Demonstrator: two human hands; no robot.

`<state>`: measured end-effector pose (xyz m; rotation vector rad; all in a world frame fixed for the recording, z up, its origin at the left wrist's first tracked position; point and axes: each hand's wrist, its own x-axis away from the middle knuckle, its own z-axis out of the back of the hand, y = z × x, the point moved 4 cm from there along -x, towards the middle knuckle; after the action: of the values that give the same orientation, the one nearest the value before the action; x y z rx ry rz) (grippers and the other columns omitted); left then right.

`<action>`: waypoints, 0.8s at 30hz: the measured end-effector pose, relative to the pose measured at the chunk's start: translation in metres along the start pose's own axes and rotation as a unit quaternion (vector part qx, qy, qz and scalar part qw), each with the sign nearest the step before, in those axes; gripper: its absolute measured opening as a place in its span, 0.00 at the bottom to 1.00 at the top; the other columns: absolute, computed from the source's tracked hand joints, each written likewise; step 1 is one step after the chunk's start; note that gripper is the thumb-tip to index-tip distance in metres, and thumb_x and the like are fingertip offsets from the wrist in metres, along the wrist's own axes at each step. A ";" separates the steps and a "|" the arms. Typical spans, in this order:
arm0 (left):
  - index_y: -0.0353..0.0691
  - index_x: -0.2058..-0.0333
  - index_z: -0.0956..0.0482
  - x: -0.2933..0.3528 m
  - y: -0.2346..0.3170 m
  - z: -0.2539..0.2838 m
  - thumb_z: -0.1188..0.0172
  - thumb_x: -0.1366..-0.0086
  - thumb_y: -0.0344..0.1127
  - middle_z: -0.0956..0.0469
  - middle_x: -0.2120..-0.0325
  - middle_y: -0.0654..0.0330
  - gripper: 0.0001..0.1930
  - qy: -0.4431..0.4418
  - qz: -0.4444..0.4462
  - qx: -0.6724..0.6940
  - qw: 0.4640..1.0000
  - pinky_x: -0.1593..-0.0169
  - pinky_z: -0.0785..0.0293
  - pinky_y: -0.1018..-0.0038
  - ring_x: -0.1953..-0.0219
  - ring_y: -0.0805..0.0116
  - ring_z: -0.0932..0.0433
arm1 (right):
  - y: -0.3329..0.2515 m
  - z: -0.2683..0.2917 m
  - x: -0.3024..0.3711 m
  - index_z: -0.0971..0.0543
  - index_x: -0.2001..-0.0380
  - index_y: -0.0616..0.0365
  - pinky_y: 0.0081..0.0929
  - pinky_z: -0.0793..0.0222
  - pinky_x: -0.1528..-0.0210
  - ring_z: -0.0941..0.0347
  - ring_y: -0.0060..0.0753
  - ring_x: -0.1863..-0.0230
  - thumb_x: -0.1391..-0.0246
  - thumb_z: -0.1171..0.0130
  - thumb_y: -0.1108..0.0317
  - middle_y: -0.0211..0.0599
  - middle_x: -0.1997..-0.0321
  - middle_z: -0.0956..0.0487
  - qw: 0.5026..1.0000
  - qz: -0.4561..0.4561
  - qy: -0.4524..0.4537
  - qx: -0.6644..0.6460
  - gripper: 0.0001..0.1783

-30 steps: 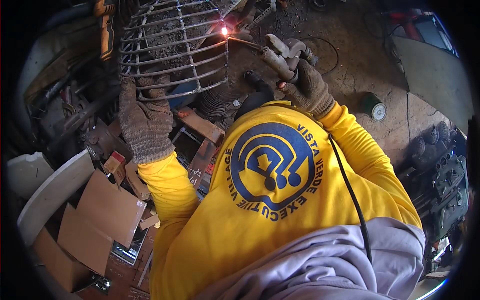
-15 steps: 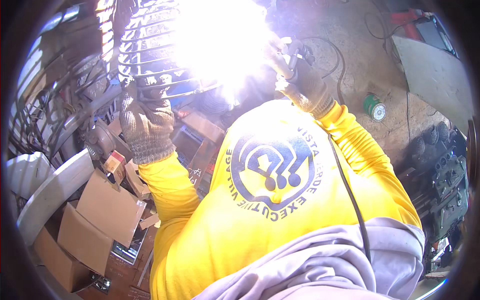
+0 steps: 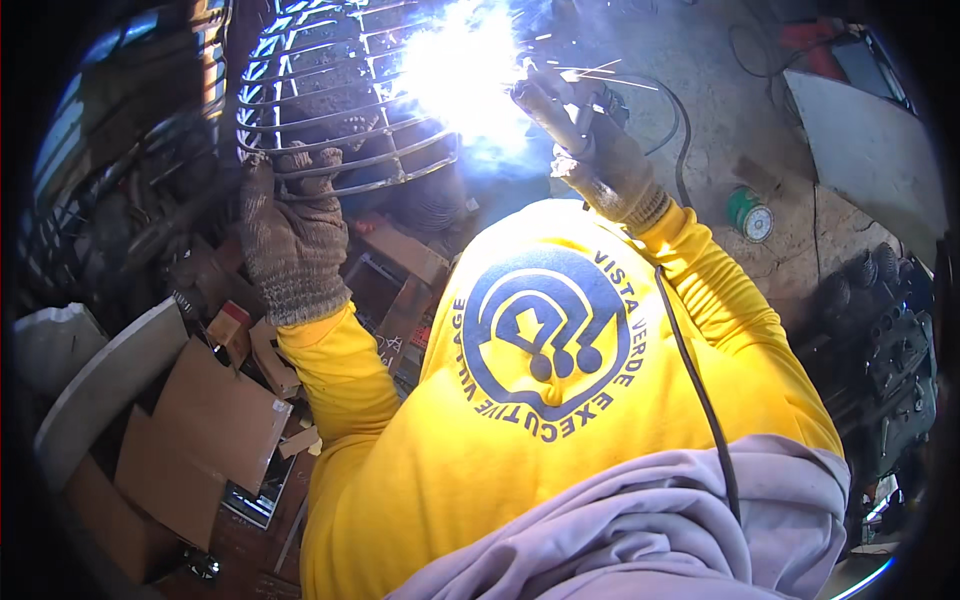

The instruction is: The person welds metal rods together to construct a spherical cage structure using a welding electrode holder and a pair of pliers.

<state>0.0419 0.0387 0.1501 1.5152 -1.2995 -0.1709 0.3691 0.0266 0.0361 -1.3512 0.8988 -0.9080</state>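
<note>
A rounded metal wire grille [image 3: 394, 158] of curved bars and cross rods is at the upper left. My gloved left hand [image 3: 297, 238] is closed on its near edge, fingers hooked around the lower bars. My gloved right hand [image 3: 622, 168] grips a welding torch [image 3: 546, 112], its tip pointing left toward the grille's right side. A blinding blue-white welding arc [image 3: 462, 72] burns there, hiding the grille's right edge. Orange sparks [image 3: 602, 72] fly to the right of it.
Opened cardboard boxes [image 3: 205, 425] and a curved pale panel [image 3: 115, 385] are at the left. A green can-like cylinder [image 3: 748, 214] and a dark cable [image 3: 684, 130] lie on the concrete floor. A grey sheet [image 3: 870, 150] and dark machine parts [image 3: 890, 370] are at the right.
The arc's glare has shrunk, baring more grille bars and the torch, and the surroundings look darker. Sparks now show to its right. Both hands keep nearly the same place.
</note>
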 end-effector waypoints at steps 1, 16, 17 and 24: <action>0.32 0.54 0.27 0.010 0.007 -0.003 0.52 0.28 0.32 0.20 0.61 0.51 0.11 0.003 0.008 -0.012 1.000 0.61 0.15 0.67 0.63 0.62 0.18 | -0.003 0.000 -0.001 0.34 0.43 0.66 0.25 0.29 0.55 0.27 0.26 0.60 0.43 0.42 0.69 0.36 0.58 0.25 1.000 0.003 0.003 0.000 0.26; 0.36 0.51 0.27 -0.009 -0.005 0.001 0.51 0.28 0.36 0.20 0.61 0.57 0.13 -0.059 0.079 0.072 0.993 0.62 0.16 0.68 0.65 0.67 0.19 | 0.003 0.004 0.011 0.33 0.44 0.71 0.30 0.30 0.50 0.24 0.35 0.55 0.44 0.41 0.61 0.45 0.57 0.21 0.996 0.007 0.017 0.087 0.30; 0.36 0.51 0.27 -0.008 -0.005 0.002 0.52 0.27 0.37 0.20 0.60 0.56 0.13 -0.010 0.061 0.055 0.997 0.64 0.17 0.72 0.65 0.68 0.20 | 0.008 0.004 0.013 0.33 0.44 0.70 0.33 0.30 0.49 0.24 0.42 0.52 0.46 0.38 0.59 0.49 0.54 0.22 0.997 -0.028 0.007 0.072 0.32; 0.34 0.53 0.25 0.001 -0.005 -0.005 0.51 0.28 0.38 0.19 0.61 0.53 0.14 0.066 -0.001 0.004 0.998 0.64 0.15 0.69 0.66 0.66 0.18 | 0.013 0.004 0.013 0.30 0.51 0.67 0.27 0.27 0.56 0.20 0.32 0.62 0.44 0.36 0.52 0.41 0.64 0.19 0.997 -0.024 0.022 0.076 0.30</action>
<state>0.0488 0.0395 0.1488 1.5096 -1.1952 -0.0652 0.3783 0.0170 0.0236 -1.2312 0.8165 -1.0254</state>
